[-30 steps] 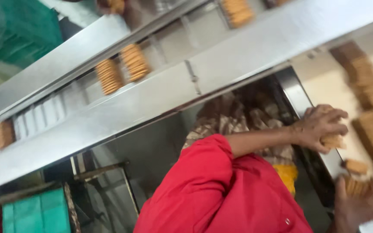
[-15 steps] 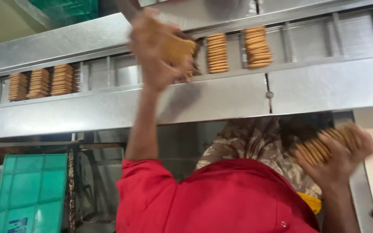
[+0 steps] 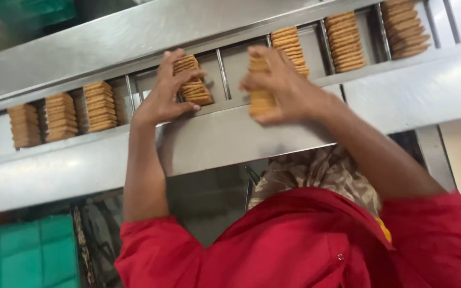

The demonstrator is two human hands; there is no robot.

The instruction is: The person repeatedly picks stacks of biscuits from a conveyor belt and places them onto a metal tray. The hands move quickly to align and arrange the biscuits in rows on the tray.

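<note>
Steel conveyor channel (image 3: pixel 305 128), biscuit stacks (image 3: pixel 101 106)

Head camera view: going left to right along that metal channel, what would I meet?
Three loose biscuit stacks → left hand gripping a biscuit stack → right hand gripping another stack → a stack behind its fingers → two more stacks, all in the steel conveyor channel.

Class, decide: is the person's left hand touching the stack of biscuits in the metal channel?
Touching. The head view shows the left hand with fingers wrapped over the biscuit stack, thumb pressed beneath it.
</note>
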